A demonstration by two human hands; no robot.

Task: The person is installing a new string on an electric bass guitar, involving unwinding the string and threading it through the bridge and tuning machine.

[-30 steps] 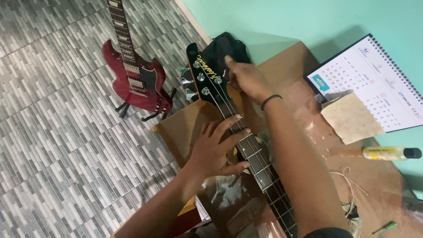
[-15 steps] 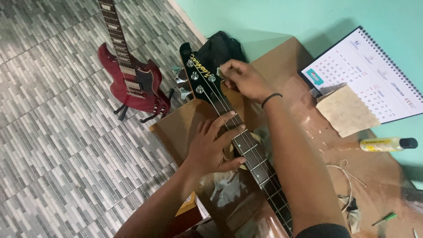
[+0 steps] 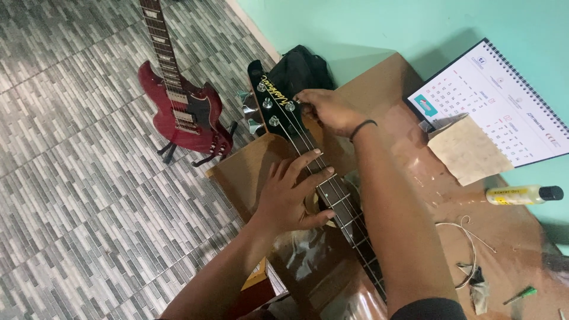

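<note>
A black guitar neck (image 3: 332, 195) is lying along a brown table (image 3: 385, 83), with its headstock (image 3: 269, 101) sticking out past the table's far edge. The left hand (image 3: 293, 195) is lying open and flat over the neck, just below the headstock, fingers spread and pressing the strings against the frets. The right hand (image 3: 326, 109) is reaching to the headstock's wall side, its fingertips pinched on something small by the tuning posts, seemingly a string end or a peg; the exact grip is hidden by the knuckles.

To do this well, I judge that the left hand should be keeping firm, even pressure so the neck is not rolling, while the right hand is turning or threading in small, steady movements, watching that the string is seating in its slot.

A red guitar (image 3: 184, 112) is standing on a floor stand left of the headstock, and a dark bag (image 3: 302, 68) is lying just beyond it. Well right of the headstock, a calendar (image 3: 504, 95) is leaning on the wall, with a small bottle (image 3: 521, 194) and loose strings (image 3: 468, 237) nearer the viewer.
</note>
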